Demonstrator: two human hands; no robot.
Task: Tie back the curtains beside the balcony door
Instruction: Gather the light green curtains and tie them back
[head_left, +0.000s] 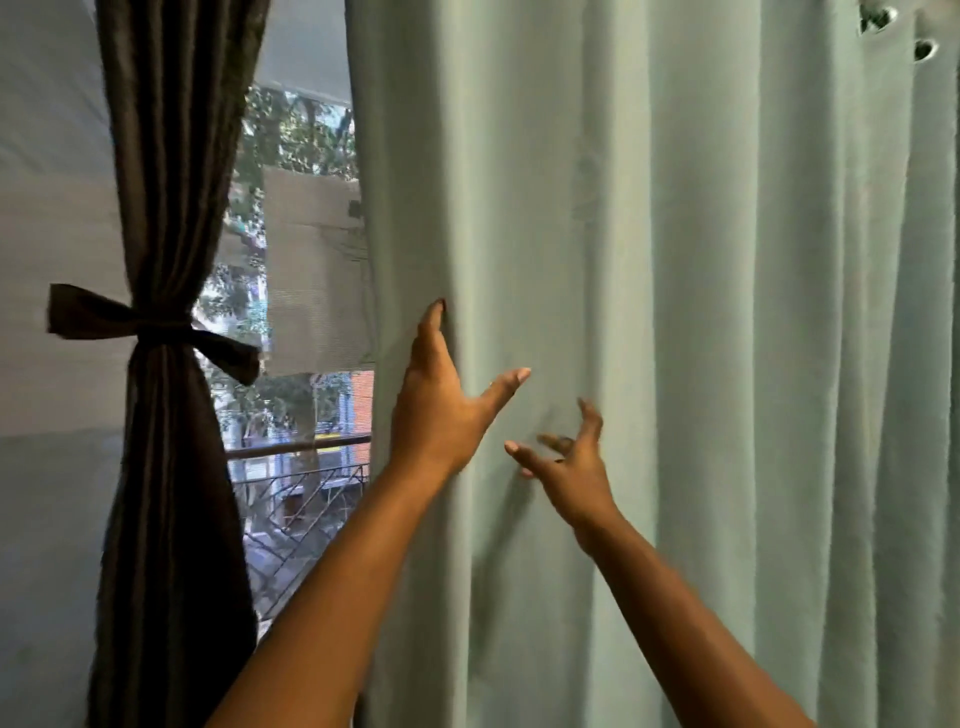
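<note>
A pale green curtain (701, 312) hangs loose over the centre and right of the view. My left hand (441, 395) lies against its left edge, fingers straight and pushed into a fold, thumb spread out to the right. My right hand (566, 457) is just to the right, in front of the fabric, fingers spread and slightly bent, blurred, holding nothing. At the left a dark brown curtain (171, 208) is gathered and bound at mid-height by a dark tie-back (156, 332) knotted in a bow.
Between the two curtains a strip of window shows a mesh screen (311, 260), a balcony railing (301, 467), trees and buildings outside. A pale wall (47, 467) stands left of the dark curtain. Metal eyelets (924, 49) show at the green curtain's top right.
</note>
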